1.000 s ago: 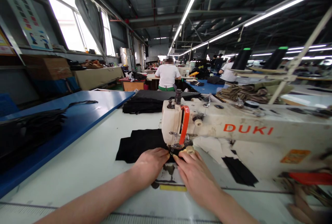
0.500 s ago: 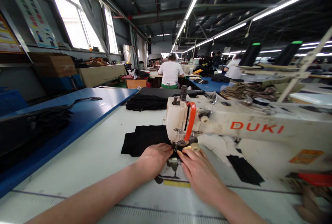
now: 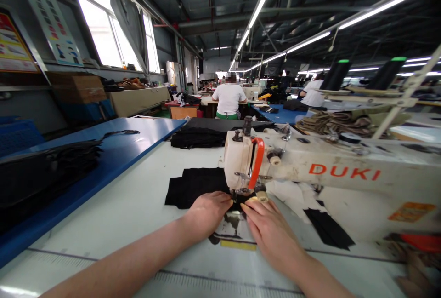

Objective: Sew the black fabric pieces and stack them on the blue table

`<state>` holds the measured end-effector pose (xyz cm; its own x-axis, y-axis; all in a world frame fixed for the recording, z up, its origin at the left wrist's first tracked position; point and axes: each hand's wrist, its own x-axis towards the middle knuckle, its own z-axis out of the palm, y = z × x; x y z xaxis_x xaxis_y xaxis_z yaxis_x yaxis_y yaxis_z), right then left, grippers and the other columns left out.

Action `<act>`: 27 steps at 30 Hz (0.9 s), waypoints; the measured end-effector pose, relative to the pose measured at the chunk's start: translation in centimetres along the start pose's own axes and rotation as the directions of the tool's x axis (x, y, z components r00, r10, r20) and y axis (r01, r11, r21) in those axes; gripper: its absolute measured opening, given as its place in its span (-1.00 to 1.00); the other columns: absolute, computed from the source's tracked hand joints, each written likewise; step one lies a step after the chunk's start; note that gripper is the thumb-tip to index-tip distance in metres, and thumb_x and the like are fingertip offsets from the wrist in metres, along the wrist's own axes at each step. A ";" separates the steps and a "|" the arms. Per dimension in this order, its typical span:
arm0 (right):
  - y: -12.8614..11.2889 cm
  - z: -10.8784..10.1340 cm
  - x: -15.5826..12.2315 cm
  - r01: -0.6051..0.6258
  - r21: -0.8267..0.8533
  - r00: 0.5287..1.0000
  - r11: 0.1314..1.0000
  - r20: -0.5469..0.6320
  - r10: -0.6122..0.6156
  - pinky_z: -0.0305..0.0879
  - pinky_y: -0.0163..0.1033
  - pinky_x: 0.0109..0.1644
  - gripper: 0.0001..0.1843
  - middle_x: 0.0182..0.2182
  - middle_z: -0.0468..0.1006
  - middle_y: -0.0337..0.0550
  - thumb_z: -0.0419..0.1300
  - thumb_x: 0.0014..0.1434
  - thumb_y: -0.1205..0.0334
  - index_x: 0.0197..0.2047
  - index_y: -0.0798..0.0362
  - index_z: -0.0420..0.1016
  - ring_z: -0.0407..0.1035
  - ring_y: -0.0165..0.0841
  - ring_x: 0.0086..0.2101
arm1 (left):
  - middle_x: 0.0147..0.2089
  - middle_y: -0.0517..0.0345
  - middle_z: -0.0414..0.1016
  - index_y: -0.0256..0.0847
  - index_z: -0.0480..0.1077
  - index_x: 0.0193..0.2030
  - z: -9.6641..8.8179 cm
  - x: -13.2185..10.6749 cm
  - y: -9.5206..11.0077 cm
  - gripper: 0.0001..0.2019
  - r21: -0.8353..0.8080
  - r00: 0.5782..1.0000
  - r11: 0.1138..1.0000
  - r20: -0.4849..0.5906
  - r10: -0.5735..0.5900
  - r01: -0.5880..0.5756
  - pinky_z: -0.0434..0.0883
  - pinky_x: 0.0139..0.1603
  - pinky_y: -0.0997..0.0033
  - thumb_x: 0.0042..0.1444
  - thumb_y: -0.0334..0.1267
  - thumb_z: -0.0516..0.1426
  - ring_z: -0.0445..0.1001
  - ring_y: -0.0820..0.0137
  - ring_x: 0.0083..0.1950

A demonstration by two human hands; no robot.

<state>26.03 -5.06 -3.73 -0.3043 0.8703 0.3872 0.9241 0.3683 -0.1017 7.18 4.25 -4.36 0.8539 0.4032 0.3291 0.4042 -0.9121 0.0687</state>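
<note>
Black fabric piece held flat under the needle of the sewing machine.
The cloth lies matte and flat-cut on the pale table, pressed by the left hand and right hand, fingers together.

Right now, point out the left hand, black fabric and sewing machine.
left hand (image 3: 206, 213): head view, back of hand.
black fabric (image 3: 193, 187): head view, flat middle.
sewing machine (image 3: 327, 155): head view, white arm.

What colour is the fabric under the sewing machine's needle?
Black. The fabric shows best in the head view.
</note>
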 end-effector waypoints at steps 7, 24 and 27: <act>0.4 -0.6 -0.2 0.031 0.050 0.992 0.998 -0.127 -0.024 0.25 -0.03 -0.01 -0.71 -0.23 0.51 -0.09 -0.04 0.22 0.42 -0.12 0.07 0.47 0.34 -0.25 -0.19 | 0.04 -0.02 0.45 -0.30 0.38 0.01 -0.8 -1.5 -0.2 -0.76 0.014 1.000 1.000 0.025 0.009 -0.009 0.37 0.10 0.30 0.25 -0.43 0.00 0.40 0.27 0.07; -6.5 -2.1 -1.3 -0.127 0.717 0.991 0.686 0.118 0.060 0.19 -0.01 0.16 -0.30 0.20 0.25 0.01 0.19 0.07 0.21 0.28 -0.02 0.11 0.15 -0.13 0.16 | -0.49 0.28 0.34 -0.25 0.42 -0.30 -12.6 -10.8 0.9 -0.84 -0.731 0.796 0.349 0.441 -0.414 0.586 0.16 -0.44 0.54 0.04 -0.21 0.12 0.25 0.50 -0.48; -8.3 -2.4 0.5 -0.234 0.856 0.972 0.460 0.201 0.121 0.30 -0.09 0.02 -0.51 -0.05 0.50 0.00 0.19 0.08 0.13 0.08 0.09 0.35 0.38 -0.15 -0.05 | -0.51 0.29 0.30 -0.27 0.40 -0.31 -13.3 -10.4 1.1 -0.80 -0.771 0.792 0.258 0.464 -0.396 0.582 0.10 -0.47 0.54 0.00 -0.17 0.16 0.18 0.52 -0.51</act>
<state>18.75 -8.51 -0.51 -0.2302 0.9564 0.1798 0.2984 0.2453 -0.9224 -5.62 -1.99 4.80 0.6684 0.7153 -0.2040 0.3479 -0.0582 0.9357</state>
